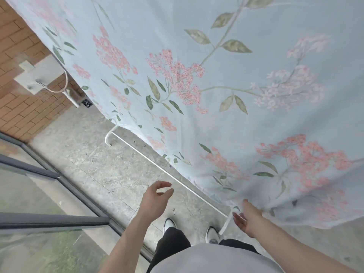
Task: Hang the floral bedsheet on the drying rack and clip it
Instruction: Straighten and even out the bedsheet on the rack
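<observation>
The floral bedsheet (226, 79) is hanging over the drying rack (169, 172), covering the far and right part of the scene, its lower hem draping near the rack's white base bar. The left hand (155, 198) is hovering over the concrete floor (94, 166), holding nothing, its fingers loosely curled and apart from the cloth. The right hand (248, 217) is reaching to the sheet's near hem with fingers straight and spread, its fingertips touching or just beside the fabric. White shoes (170, 223) are standing below, near the rack's foot.
</observation>
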{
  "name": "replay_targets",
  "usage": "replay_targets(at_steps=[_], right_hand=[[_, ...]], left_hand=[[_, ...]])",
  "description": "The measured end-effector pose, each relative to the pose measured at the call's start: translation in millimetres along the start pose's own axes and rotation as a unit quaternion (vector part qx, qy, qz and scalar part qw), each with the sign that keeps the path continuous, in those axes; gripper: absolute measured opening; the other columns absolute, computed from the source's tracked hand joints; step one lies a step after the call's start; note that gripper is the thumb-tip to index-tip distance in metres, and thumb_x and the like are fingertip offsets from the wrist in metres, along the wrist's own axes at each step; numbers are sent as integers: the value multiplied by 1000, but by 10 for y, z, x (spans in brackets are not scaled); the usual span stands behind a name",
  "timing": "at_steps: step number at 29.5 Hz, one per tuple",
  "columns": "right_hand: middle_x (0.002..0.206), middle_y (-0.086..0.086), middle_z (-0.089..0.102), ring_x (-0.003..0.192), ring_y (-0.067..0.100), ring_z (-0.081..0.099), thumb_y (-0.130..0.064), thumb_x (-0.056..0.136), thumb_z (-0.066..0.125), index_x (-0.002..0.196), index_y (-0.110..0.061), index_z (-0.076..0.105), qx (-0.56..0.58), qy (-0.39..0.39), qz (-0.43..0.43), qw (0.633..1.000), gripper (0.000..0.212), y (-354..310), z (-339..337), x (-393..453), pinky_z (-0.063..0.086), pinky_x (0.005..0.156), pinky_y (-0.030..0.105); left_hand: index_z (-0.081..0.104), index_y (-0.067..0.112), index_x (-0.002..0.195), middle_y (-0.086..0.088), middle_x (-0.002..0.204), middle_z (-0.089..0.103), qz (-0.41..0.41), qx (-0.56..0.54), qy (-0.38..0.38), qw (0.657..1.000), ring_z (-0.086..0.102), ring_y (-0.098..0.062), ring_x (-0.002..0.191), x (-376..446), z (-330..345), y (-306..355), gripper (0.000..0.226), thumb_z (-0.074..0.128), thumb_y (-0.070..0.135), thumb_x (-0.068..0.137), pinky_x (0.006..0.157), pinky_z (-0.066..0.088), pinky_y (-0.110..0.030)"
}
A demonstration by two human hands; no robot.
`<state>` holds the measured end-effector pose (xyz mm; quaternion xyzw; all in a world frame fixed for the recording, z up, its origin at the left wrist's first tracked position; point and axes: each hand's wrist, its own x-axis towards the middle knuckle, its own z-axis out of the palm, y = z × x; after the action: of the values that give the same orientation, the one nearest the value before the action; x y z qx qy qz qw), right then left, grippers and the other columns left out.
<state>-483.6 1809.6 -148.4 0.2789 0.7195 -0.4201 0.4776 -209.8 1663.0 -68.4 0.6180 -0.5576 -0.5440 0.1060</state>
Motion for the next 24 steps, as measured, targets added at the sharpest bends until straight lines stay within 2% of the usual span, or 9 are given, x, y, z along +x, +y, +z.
replay_targets(at_steps=[3, 5, 8, 10, 14, 17, 19, 22, 24], right_hand=[[131, 14, 47, 40, 20, 62, -42, 101, 62, 133, -18, 46, 52, -81, 44, 994, 43, -165, 536, -271, 59, 43, 33], [133, 13, 44, 49, 20, 66, -39, 102, 61, 131, -20, 45, 64, -116, 29, 991, 38, -286, 927, -518, 59, 45, 33], [126, 6, 55, 71, 21, 69, -32, 102, 63, 141, -10, 46, 23, -148, -49, 988, 48, -367, 1634, -815, 62, 51, 30], [124, 6, 57, 77, 22, 72, -29, 101, 64, 153, -11, 36, -5, -177, -102, 979, 62, -355, 2092, -991, 62, 55, 31], [132, 2, 54, 97, 25, 73, -27, 99, 67, 159, -20, 26, -115, -231, -198, 946, 73, -215, 2832, -1320, 63, 73, 38], [138, -1, 53, 103, 21, 69, -32, 97, 68, 157, -24, 31, -190, -237, -271, 913, 71, -102, 3383, -1506, 63, 81, 39], [142, -4, 49, 110, 18, 65, -34, 96, 68, 155, -26, 33, -222, -240, -296, 897, 69, -48, 3649, -1609, 62, 86, 38], [143, -8, 48, 116, 16, 62, -35, 96, 67, 154, -28, 36, -253, -242, -328, 878, 66, 18, 4076, -1797, 61, 84, 33], [143, -11, 48, 111, 13, 64, -36, 95, 66, 152, -31, 37, -271, -243, -345, 865, 64, 15, 4328, -1931, 60, 88, 34]], left_hand=[[70, 34, 105, -19, 96, 74, -7, -8, 22, 1000, 61, -23, 72, 97, -306, 3, 12, 71, 30, 93, 78, 59, -52], [70, 33, 104, -18, 93, 74, -12, -11, 36, 999, 65, -23, 72, 191, -524, -5, 12, 71, 28, 93, 79, 59, -51], [71, 34, 105, -10, 92, 76, -15, -13, 56, 998, 72, -28, 81, 417, -957, 9, 12, 72, 30, 93, 82, 61, -51], [71, 35, 105, -14, 94, 75, -10, -12, 58, 998, 67, -31, 76, 603, -1292, 23, 12, 72, 31, 93, 80, 60, -52], [68, 35, 106, -15, 97, 76, 2, -5, 63, 998, 64, -24, 73, 924, -1929, 77, 12, 71, 32, 94, 65, 56, -34], [68, 32, 109, -11, 88, 74, 9, -4, 60, 998, 62, -22, 72, 1186, -2464, 83, 14, 69, 31, 95, 52, 47, -24], [67, 32, 108, -14, 90, 74, 14, -3, 60, 998, 62, -22, 72, 1314, -2738, 103, 14, 69, 31, 95, 46, 43, -20], [67, 35, 106, -13, 88, 72, 19, -9, 64, 998, 61, -21, 72, 1553, -3174, 112, 13, 70, 32, 94, 49, 43, -21], [66, 35, 106, -8, 86, 69, 24, -14, 66, 997, 61, -21, 73, 1700, -3424, 145, 13, 70, 32, 94, 52, 44, -22]])
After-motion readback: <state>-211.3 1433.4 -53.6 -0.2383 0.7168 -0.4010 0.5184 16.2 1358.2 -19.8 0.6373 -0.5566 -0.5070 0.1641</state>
